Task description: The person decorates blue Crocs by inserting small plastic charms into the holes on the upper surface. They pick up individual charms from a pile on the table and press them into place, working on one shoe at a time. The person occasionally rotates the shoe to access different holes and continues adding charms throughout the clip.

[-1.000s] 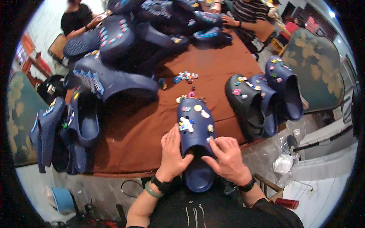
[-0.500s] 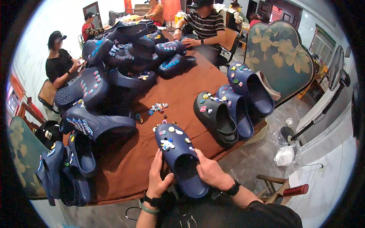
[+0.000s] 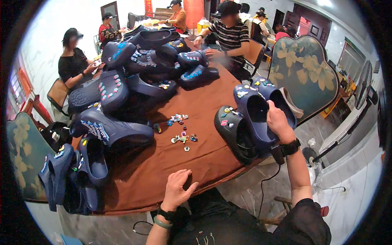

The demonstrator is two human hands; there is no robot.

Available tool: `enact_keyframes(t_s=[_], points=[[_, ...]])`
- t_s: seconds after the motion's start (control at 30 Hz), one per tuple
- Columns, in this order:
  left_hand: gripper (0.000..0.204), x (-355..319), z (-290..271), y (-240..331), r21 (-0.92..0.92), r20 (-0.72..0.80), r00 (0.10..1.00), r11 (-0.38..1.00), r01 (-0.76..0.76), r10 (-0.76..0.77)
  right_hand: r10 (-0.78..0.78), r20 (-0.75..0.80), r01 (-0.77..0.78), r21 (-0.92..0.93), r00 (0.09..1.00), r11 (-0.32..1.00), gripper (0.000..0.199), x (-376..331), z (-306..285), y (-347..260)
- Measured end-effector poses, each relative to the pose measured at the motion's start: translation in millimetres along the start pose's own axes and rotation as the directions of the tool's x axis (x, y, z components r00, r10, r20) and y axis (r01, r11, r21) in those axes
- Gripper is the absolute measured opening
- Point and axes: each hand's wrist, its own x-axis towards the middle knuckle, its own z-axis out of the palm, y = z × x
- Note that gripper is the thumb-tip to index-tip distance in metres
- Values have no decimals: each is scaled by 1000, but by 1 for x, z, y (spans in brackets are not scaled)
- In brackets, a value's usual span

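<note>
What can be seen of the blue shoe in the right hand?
The dark blue shoe looks like moulded foam or rubber, with a wide opening and small charms on its rounded toe, which points forward, slightly left. It is at the right of the table, between a black shoe and another blue shoe. The right hand grips its right edge.

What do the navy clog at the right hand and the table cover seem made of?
Navy clog: probably moulded foam or rubber, satin finish; it looks smooth and seamless. Table cover: likely cloth, matte brown, judging by its soft creases.
</note>
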Motion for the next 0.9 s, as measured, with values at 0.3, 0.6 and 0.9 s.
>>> enact_keyframes(t_s=[0.3,0.6,0.9], points=[[41,-6,3,-6,33,-10,1000,999,-11,11,176,210,-140,-178,962,974,52,7,5,10],[33,-12,11,-14,20,-44,998,998,-53,54,-167,61,156,160,984,975,41,-1,-26,8],[32,-14,10,-14,28,-50,997,998,-56,58,30,228,-134,458,973,879,49,-4,-43,-6]])
